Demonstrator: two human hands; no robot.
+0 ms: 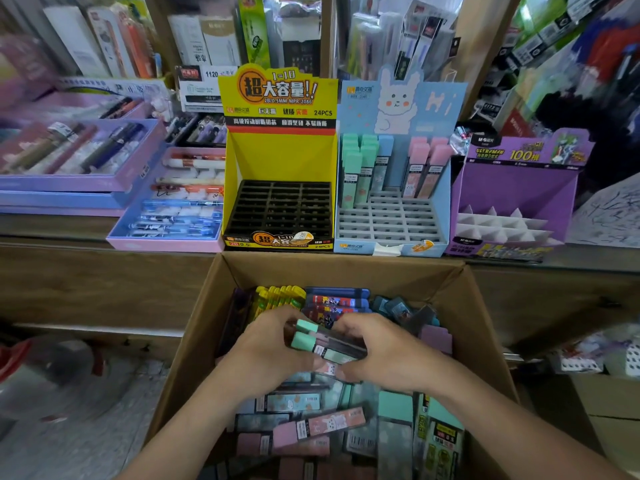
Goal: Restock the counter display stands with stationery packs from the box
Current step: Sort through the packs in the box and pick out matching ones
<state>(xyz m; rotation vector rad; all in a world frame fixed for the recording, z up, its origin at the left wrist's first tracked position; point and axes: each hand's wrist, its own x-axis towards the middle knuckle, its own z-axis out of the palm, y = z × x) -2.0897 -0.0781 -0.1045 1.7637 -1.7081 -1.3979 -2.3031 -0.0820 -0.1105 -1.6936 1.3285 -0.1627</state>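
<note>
**Restock: gathering mint packs from the box**

- Item: mint-capped packs [325,344], a small bundle of at least two, lying sideways just above the loose stock inside the cardboard box [485,306], below the counter edge.
- Grip: left hand [266,344] and right hand [377,348] each curl round one end of the bundle, fingers closed on it.
- Stands: the blue rabbit stand [391,216] holds matching mint, blue and pink packs upright in its back rows, and its front slots are bare. The yellow stand [280,206] and purple stand [512,188] hold no packs.
- Step, as judged: pick-up, with the bundle not yet placed.
- Next move calls for: lifting clear of the box, turning the packs cap-up, then seating one per slot in the blue rabbit stand. One hand probably holds the bundle while the other feeds.
</note>
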